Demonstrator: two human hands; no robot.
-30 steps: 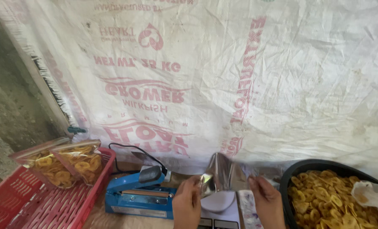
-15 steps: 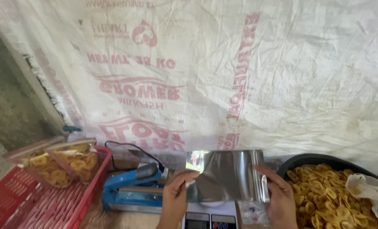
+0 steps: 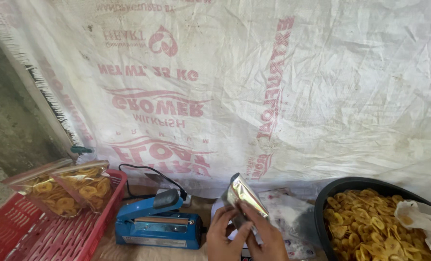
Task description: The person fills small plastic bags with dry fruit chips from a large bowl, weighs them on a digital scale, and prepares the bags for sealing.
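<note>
Head view: both hands, left (image 3: 223, 232) & right (image 3: 263, 237), grip empty foil pouch (image 3: 244, 195); unfilled, 2 filled bags (image 3: 65, 186) in red basket (image 3: 36, 237).

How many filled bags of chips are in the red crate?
2. One filled bag leans at the crate's far left end; the other bag leans beside it, against the right rim. More may lie out of frame.
</note>
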